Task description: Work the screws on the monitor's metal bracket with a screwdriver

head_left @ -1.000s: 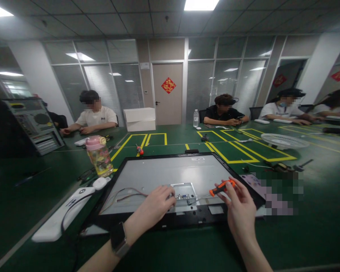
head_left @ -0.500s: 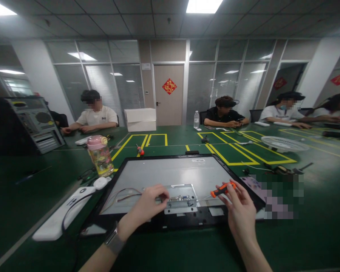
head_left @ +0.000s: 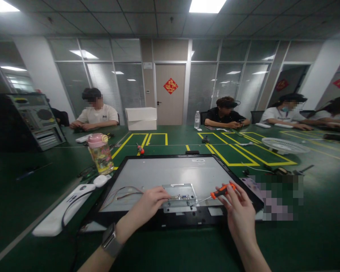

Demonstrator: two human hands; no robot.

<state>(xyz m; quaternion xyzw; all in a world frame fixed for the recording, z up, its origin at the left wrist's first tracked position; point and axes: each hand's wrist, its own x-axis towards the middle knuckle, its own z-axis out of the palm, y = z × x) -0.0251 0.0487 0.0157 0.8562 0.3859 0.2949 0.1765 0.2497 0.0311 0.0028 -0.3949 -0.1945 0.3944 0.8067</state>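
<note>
An opened monitor panel (head_left: 158, 170) with a black frame lies flat in front of me. On its near part sits a metal bracket (head_left: 191, 189) with a small circuit board (head_left: 183, 197). My left hand (head_left: 151, 202) is closed in a pinch at the left end of the board; what lies between the fingertips is hidden. My right hand (head_left: 239, 202) grips an orange-and-black screwdriver (head_left: 222, 191), its shaft slanting down left toward the bracket's right side. Whether the tip touches a screw is too small to tell. Thin wires (head_left: 127, 192) run left of the bracket.
A white power strip (head_left: 65, 211) and a pink-lidded bottle (head_left: 99, 153) stand to the left. Behind the panel lies a red screwdriver (head_left: 141, 149). A computer case (head_left: 31, 121) is at far left, a white box (head_left: 141, 119) at the back. Several people sit across the table.
My left fingers have come closer together at the board's left end. The screwdriver has stayed in my right hand, with its shaft near the bracket's right side. The view has shifted slightly.
</note>
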